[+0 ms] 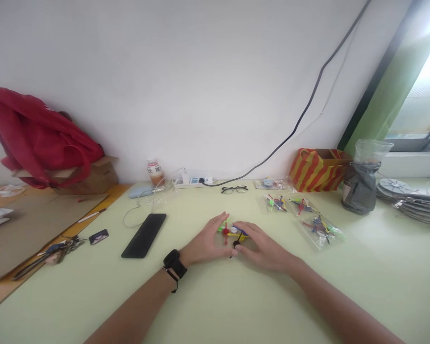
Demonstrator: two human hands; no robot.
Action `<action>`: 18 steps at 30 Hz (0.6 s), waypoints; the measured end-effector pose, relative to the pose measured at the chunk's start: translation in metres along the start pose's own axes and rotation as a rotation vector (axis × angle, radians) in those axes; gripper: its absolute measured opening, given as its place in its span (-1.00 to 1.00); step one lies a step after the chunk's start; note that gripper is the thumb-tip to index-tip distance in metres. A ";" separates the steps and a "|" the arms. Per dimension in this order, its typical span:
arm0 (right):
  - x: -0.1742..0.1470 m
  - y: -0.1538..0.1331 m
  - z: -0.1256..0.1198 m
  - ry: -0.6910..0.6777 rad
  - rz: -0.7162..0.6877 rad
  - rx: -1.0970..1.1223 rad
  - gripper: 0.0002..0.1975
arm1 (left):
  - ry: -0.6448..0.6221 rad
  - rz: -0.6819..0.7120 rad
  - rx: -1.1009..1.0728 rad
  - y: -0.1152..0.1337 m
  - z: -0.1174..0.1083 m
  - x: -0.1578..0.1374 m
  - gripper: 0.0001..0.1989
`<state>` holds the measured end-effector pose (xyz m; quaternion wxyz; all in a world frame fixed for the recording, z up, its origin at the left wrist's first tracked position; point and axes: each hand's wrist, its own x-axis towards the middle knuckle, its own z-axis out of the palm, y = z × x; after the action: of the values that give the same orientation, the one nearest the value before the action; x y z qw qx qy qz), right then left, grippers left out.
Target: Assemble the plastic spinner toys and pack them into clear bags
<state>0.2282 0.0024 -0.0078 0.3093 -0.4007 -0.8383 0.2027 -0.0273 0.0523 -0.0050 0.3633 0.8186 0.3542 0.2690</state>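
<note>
Small coloured plastic pieces lie on the pale green table [215,301] between my two hands. Among them are a red piece [226,232] with thin arms, a yellow piece [241,236], a blue one [241,230], and a black piece [236,244] with a round middle and a thin stick. My left hand [206,243] curves around their left side, thumb and fingers apart. From the right, my right hand [265,246] cups them, its fingertips by the blue piece and its thumb at the black one. Both thumb tips come close together there. My palms partly hide the pieces.
Clear bags of similar pieces [320,230] lie to the right, near a striped bag [317,169] and a grey bag [360,188]. Glasses [234,189], a power strip [193,182] and a bottle [155,173] line the back. A black phone [144,235] and keys [59,251] lie left.
</note>
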 end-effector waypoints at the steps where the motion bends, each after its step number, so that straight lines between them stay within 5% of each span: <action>1: 0.000 -0.002 0.001 -0.005 -0.008 0.014 -0.38 | -0.016 0.013 0.029 0.001 0.000 -0.001 0.13; 8: 0.000 0.013 0.002 0.034 0.022 -0.071 -0.42 | -0.057 0.054 0.003 0.014 0.009 -0.004 -0.24; 14: 0.003 0.007 0.003 0.084 -0.024 -0.090 -0.55 | -0.084 0.077 -0.060 0.014 0.012 -0.004 -0.18; 18: 0.010 0.027 -0.005 0.269 0.037 -0.118 -0.67 | -0.078 0.108 -0.017 0.014 0.008 -0.002 -0.21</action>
<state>0.2418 0.0268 -0.0162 0.3908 -0.4572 -0.7922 0.1034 -0.0176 0.0405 0.0013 0.3685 0.8434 0.2928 0.2592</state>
